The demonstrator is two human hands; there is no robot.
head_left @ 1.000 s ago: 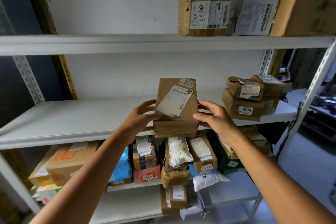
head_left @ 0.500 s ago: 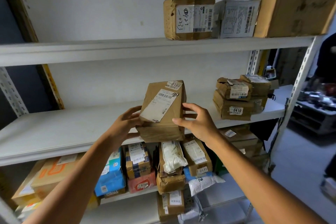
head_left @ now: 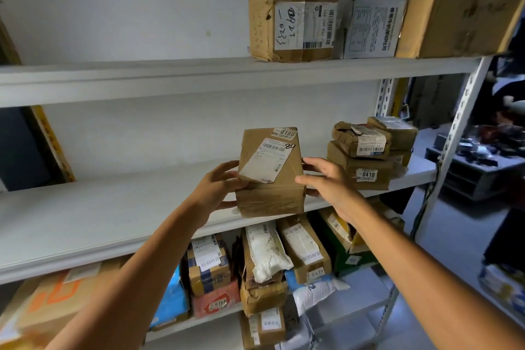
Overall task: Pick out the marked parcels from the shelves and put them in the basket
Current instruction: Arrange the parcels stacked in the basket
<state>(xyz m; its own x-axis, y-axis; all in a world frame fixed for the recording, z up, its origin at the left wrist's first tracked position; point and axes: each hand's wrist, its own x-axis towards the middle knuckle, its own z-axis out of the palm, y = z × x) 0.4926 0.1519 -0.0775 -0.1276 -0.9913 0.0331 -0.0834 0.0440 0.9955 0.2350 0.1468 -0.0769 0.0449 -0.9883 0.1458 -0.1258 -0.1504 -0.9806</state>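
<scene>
A brown cardboard parcel (head_left: 270,179), boxy, creased and banded with glossy tape, sits upright at the front edge of the white middle shelf (head_left: 113,213). Its peeling white label is slanted, with "0180" stickered above it. The left hand (head_left: 218,187) wraps its fingers round the left side. The right hand (head_left: 329,182) clasps the right side, thumb on the face and fingers behind. Just to the right is a stack of crumpled boxes (head_left: 360,170), the lowest marked "0410".
</scene>
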